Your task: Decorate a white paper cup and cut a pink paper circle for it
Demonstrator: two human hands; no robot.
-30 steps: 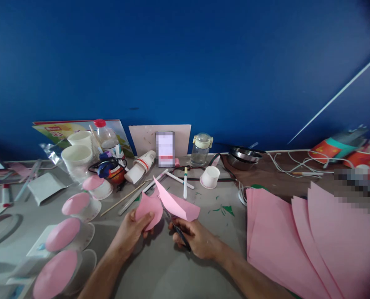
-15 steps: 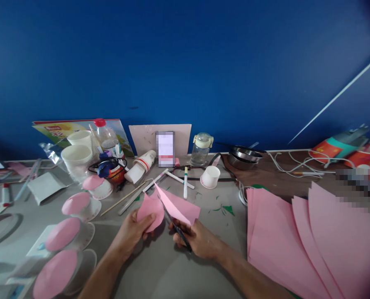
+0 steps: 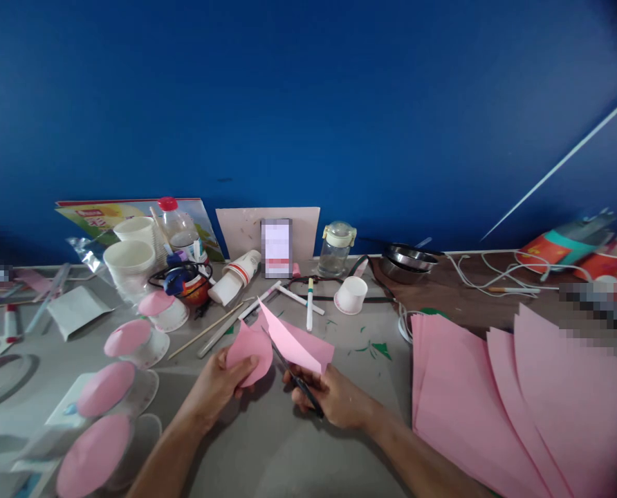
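Note:
My left hand (image 3: 224, 384) pinches a pink paper piece (image 3: 252, 354) with a rounded lower edge, thumb on top. Black scissors (image 3: 308, 395) are gripped in my right hand (image 3: 334, 401), their blades at the paper between the two hands. To the right of the blades, a folded pink flap (image 3: 301, 340) stands up from the sheet and reaches over my right hand's fingers. At the left, several white paper cups (image 3: 147, 429) lie on their sides with pink paper discs (image 3: 95, 453) at their mouths.
Pink sheets (image 3: 469, 401) lie at the right. Behind my hands are markers (image 3: 310, 304), a small white cup (image 3: 351, 295), a glass jar (image 3: 336, 249), a propped phone (image 3: 277, 247) and metal bowls (image 3: 409, 263). Green scraps (image 3: 381, 350) and wooden sticks (image 3: 205, 330) lie on the grey table (image 3: 267, 463).
The scissors' handles and my right hand have shifted slightly to the right. The pink flap has bent a little, and the rounded piece in my left hand has moved slightly left.

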